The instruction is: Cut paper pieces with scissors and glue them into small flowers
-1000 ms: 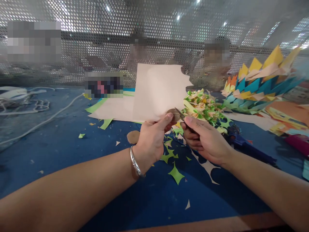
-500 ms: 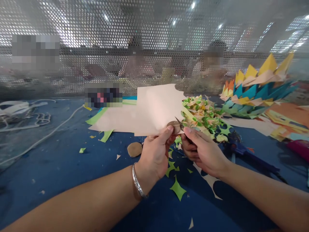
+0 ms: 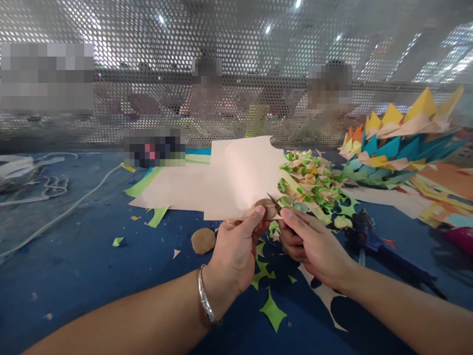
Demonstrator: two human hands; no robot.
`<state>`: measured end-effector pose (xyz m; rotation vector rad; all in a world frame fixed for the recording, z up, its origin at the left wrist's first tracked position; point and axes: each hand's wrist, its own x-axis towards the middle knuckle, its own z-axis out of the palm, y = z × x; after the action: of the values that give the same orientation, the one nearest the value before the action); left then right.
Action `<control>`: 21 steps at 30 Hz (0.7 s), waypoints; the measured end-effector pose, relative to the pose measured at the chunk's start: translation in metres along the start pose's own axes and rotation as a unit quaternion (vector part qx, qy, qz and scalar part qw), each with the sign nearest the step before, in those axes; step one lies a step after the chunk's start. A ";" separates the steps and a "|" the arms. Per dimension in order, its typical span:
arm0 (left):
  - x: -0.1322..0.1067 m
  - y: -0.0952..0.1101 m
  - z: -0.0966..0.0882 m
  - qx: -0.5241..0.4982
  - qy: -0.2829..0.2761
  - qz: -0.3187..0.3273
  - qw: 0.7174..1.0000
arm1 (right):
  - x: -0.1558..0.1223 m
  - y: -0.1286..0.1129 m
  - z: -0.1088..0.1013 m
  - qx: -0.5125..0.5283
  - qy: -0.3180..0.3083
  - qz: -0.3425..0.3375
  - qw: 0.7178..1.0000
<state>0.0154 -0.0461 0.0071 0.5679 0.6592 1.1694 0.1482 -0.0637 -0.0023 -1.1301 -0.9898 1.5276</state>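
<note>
My left hand [image 3: 238, 251], with a silver bangle at its wrist, pinches the lower edge of a pale pink paper sheet [image 3: 240, 172]. Under its thumb a round brown cardboard disc [image 3: 264, 207] is pressed against the sheet. My right hand [image 3: 308, 241] is closed around scissors [image 3: 274, 202], their pointed blades at the disc's right side; the handles are hidden in my fingers. Scalloped cuts mark the sheet's right edge. A second brown disc [image 3: 203, 240] lies on the blue table beside my left wrist.
A heap of green and pink paper pieces [image 3: 314, 175] lies behind my right hand, with a blue glue gun [image 3: 384, 249] to its right. Layered folded-paper work [image 3: 402, 138] stands at the back right. Green scraps [image 3: 273, 308] litter the front; a white cord [image 3: 81, 202] crosses the left.
The view has shifted slightly, so the hands and sheet appear a little lower. The disc, sheet and scissors keep nearly the same position relative to each other.
</note>
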 end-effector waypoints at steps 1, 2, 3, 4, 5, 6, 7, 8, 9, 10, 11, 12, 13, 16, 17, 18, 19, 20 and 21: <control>0.000 0.001 0.000 0.008 -0.002 0.002 1.000 | -0.001 -0.001 0.000 -0.004 -0.003 0.000 1.000; 0.000 0.002 -0.001 0.017 -0.001 0.002 1.000 | -0.001 -0.002 -0.001 -0.007 -0.004 -0.001 1.000; 0.000 0.003 -0.001 0.025 0.003 0.002 1.000 | -0.002 -0.003 -0.001 -0.011 -0.007 -0.003 1.000; 0.000 0.004 -0.002 0.034 0.006 0.003 0.999 | -0.002 -0.003 -0.002 -0.014 -0.009 -0.004 1.000; 0.001 0.005 -0.003 0.043 0.011 0.006 0.999 | -0.003 -0.003 -0.003 -0.016 -0.011 -0.005 1.000; 0.001 0.006 -0.004 0.052 0.014 0.010 0.999 | -0.003 -0.004 -0.004 -0.018 -0.013 -0.005 1.000; 0.002 0.007 -0.004 0.059 0.015 0.014 0.998 | -0.003 -0.004 -0.005 -0.018 -0.016 -0.006 1.000; 0.002 0.008 -0.005 0.066 0.014 0.017 0.998 | -0.003 -0.004 -0.006 -0.019 -0.017 -0.007 1.000; 0.003 0.009 -0.005 0.072 0.014 0.020 0.997 | -0.004 -0.004 -0.006 -0.020 -0.019 -0.008 1.000; 0.003 0.009 -0.006 0.078 0.013 0.022 0.997 | -0.004 -0.003 -0.007 -0.021 -0.019 -0.009 1.000; 0.003 0.010 -0.006 0.084 0.012 0.025 0.996 | -0.004 -0.003 -0.008 -0.024 -0.020 -0.011 0.999; 0.003 0.011 -0.007 0.091 0.010 0.026 0.995 | -0.004 -0.004 -0.009 -0.026 -0.022 -0.014 0.999; 0.003 0.011 -0.007 0.100 0.009 0.027 0.995 | -0.005 -0.004 -0.010 -0.028 -0.023 -0.016 0.999; 0.004 0.013 -0.008 0.134 0.008 0.036 0.990 | -0.005 -0.006 -0.011 -0.036 -0.033 -0.021 0.999; 0.004 0.013 -0.008 0.145 0.007 0.045 0.988 | -0.006 -0.007 -0.012 -0.041 -0.037 -0.022 0.998; 0.004 0.014 -0.008 0.155 0.003 0.056 0.986 | -0.006 -0.008 -0.012 -0.046 -0.041 -0.024 0.998; 0.004 0.014 -0.008 0.162 -0.002 0.070 0.984 | -0.007 -0.009 -0.012 -0.053 -0.046 -0.027 0.997; 0.005 0.015 -0.008 0.168 -0.008 0.083 0.982 | -0.008 -0.009 -0.012 -0.059 -0.049 -0.030 0.997; 0.005 0.015 -0.008 0.173 -0.014 0.096 0.980 | -0.008 -0.010 -0.012 -0.065 -0.051 -0.033 0.996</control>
<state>0.0011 -0.0368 0.0115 0.9573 0.8026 1.2306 0.1632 -0.0686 0.0056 -1.1075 -1.1996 1.4967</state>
